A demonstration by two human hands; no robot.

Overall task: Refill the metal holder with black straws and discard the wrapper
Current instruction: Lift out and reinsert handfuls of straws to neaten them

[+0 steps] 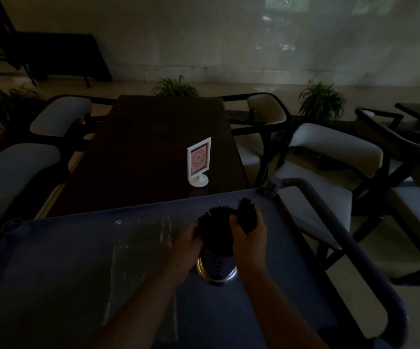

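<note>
A shiny metal holder (216, 269) stands on the blue-grey cart top (53, 273), packed with black straws (217, 222) that fan out above its rim. My left hand (187, 241) presses against the left side of the straws in the holder. My right hand (250, 234) is closed around a separate bundle of black straws (247, 212) just right of the holder, their tips pointing up and away. A clear plastic wrapper (141, 250) lies flat on the cart to the left of the holder. The scene is dim.
The cart's dark handle bar (342, 235) runs along its right side. Beyond the cart is a dark table (153, 152) with a white sign stand (198, 161). White-cushioned chairs (329, 157) flank the table on both sides, and potted plants (320, 102) stand behind.
</note>
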